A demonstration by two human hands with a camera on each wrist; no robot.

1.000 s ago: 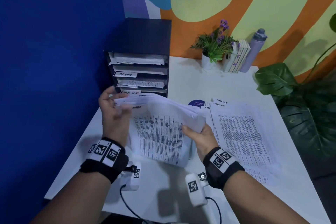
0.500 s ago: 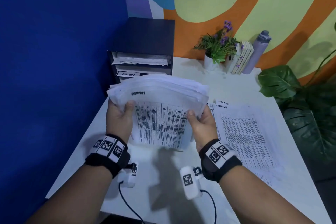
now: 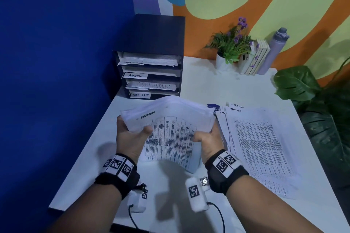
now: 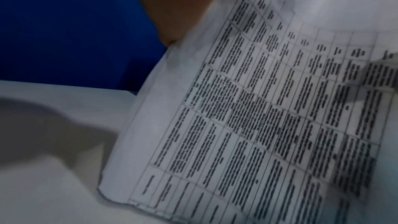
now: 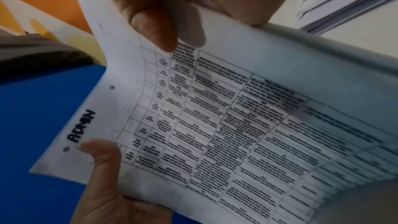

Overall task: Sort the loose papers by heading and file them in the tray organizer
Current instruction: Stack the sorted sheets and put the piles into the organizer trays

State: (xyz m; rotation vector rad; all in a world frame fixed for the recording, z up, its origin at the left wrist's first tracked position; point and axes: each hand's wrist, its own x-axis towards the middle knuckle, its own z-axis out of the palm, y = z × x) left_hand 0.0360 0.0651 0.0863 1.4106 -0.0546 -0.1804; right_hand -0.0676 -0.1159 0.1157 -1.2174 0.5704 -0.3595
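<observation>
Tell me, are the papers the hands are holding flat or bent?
Bent. The ADMIN stack arches over at the top and droops toward the table, gripped at its sides by the left hand and right hand.

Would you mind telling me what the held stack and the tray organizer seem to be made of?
Held stack: thin printed paper, matte; it curls and droops where the left hand and right hand grip it. Tray organizer: rigid dark panels, matte, perhaps laminated board or plastic; the flat, square-edged top suggests this, but the look leaves it open.
</observation>
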